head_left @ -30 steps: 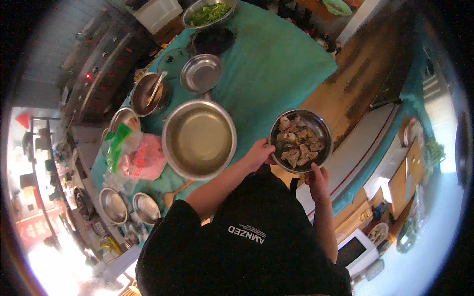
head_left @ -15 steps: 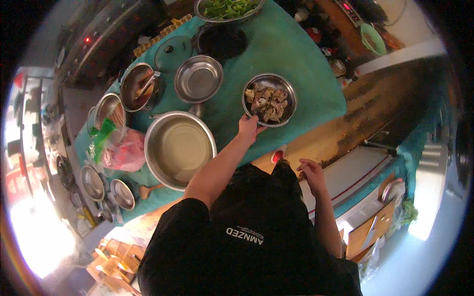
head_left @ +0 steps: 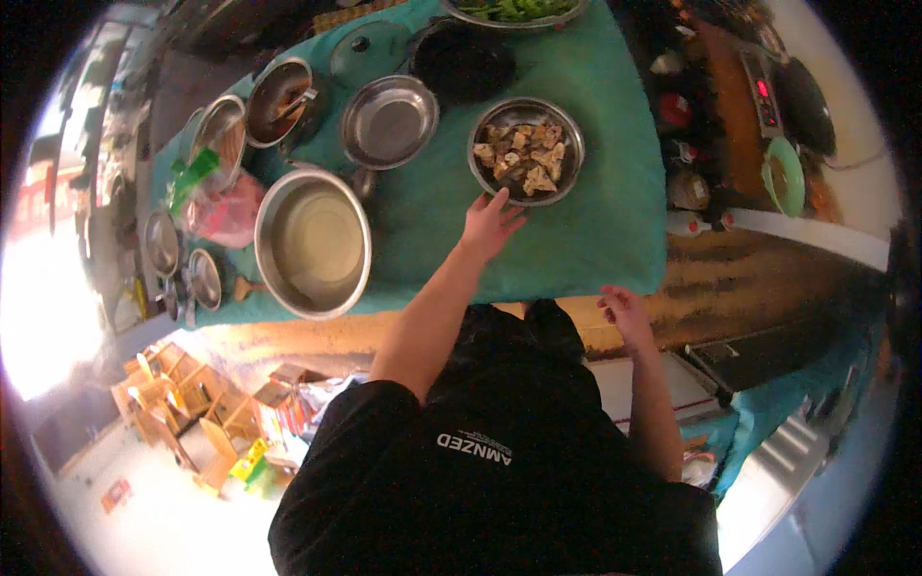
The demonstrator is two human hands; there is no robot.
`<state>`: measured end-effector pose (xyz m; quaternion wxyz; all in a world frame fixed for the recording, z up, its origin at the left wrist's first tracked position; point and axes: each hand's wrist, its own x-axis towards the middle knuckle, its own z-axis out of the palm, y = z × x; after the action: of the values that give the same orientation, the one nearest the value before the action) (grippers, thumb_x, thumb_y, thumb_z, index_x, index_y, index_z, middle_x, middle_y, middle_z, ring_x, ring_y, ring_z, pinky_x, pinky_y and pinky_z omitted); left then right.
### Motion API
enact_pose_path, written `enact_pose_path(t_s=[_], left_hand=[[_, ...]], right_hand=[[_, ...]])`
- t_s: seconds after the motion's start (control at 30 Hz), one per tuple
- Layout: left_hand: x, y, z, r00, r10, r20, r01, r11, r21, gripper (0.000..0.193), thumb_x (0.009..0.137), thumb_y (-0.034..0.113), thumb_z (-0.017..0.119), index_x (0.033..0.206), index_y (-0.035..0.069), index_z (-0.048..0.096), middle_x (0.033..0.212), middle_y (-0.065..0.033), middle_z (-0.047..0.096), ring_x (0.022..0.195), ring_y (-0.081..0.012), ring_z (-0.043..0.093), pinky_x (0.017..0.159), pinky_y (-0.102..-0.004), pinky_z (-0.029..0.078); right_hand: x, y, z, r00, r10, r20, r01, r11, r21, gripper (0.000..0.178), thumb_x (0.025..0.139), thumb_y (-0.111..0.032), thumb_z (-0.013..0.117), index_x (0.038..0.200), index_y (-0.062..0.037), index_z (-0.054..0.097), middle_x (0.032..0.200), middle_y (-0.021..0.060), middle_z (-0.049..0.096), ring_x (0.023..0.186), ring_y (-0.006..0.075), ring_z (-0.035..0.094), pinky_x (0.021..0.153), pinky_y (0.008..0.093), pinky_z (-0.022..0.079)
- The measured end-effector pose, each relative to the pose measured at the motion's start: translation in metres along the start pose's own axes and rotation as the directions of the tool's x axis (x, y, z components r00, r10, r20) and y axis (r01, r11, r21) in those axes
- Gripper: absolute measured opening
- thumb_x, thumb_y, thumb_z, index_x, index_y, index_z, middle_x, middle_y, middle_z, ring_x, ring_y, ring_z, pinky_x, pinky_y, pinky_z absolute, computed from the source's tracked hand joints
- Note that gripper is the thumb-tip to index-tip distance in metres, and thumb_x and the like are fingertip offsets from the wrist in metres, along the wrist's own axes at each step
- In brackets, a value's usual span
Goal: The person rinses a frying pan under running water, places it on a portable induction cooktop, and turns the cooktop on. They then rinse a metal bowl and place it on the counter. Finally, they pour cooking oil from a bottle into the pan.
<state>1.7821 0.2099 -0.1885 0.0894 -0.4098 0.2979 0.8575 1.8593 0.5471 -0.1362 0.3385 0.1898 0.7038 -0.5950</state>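
Observation:
A steel bowl [head_left: 573, 123] of chopped cooked meat pieces [head_left: 523, 152] stands on the green cloth of the table, right of the middle. My left hand [head_left: 488, 230] is at its near rim, fingers apart, fingertips touching or almost touching the metal; it does not grip it. My right hand [head_left: 626, 315] hangs near the table's front edge with loosely bent, separated fingers and holds nothing. Left of the meat bowl lies an empty steel bowl [head_left: 391, 120]. A large steel basin [head_left: 360, 264] with pale liquid is nearer, left of my forearm.
Farther left are a pot [head_left: 279, 101] with a utensil in it, a pink-filled plastic bag [head_left: 224, 211] and small bowls [head_left: 205, 278]. At the back sit a glass lid [head_left: 370, 53], a black pan [head_left: 463, 62] and a bowl of greens [head_left: 519, 12]. Wooden stools [head_left: 182, 403] stand lower left.
My left fingers have loosened from the meat bowl's rim, and that bowl now rests on the cloth. My right hand stays empty. The whole view has shifted.

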Motion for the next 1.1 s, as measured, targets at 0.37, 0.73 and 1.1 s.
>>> enact_pose_path(t_s=[0.37,0.73,1.1], left_hand=[[-0.203,0.029,-0.275,0.967,0.11,-0.231,-0.18,0.936,-0.304,0.067,0.093,0.042,0.064,0.14,0.003,0.037,0.134,-0.0215,0.05,0.12,-0.0354,0.055,0.098,-0.0447,0.051],[-0.157,0.083,-0.362,0.914,0.217,-0.342,-0.353,0.842,-0.409,0.043,0.096,0.027,0.058,0.13,0.003,0.05,0.131,-0.0121,0.057,0.12,-0.0277,0.055,0.103,-0.0437,0.047],[-0.155,0.078,-0.367,0.9,0.194,-0.389,-0.333,0.883,-0.331,0.042,0.09,0.007,0.052,0.131,-0.002,0.047,0.131,-0.0155,0.054,0.121,-0.032,0.053,0.101,-0.0468,0.048]], right_hand=[[0.056,-0.084,0.159,0.864,0.062,0.5,0.098,0.953,-0.287,0.036,0.092,-0.022,0.067,0.123,-0.0036,0.06,0.096,0.0042,0.066,0.08,0.0097,0.059,0.071,0.0267,0.049],[0.04,-0.095,0.362,0.755,0.202,0.623,0.131,0.885,-0.446,0.043,0.09,-0.031,0.069,0.123,-0.0044,0.061,0.1,0.005,0.068,0.081,0.0128,0.062,0.074,0.0286,0.052],[0.081,-0.068,0.472,0.806,0.328,0.493,-0.315,0.943,-0.112,0.034,0.087,-0.016,0.062,0.116,0.0016,0.061,0.1,0.0127,0.069,0.085,0.0259,0.07,0.071,0.0388,0.062]])
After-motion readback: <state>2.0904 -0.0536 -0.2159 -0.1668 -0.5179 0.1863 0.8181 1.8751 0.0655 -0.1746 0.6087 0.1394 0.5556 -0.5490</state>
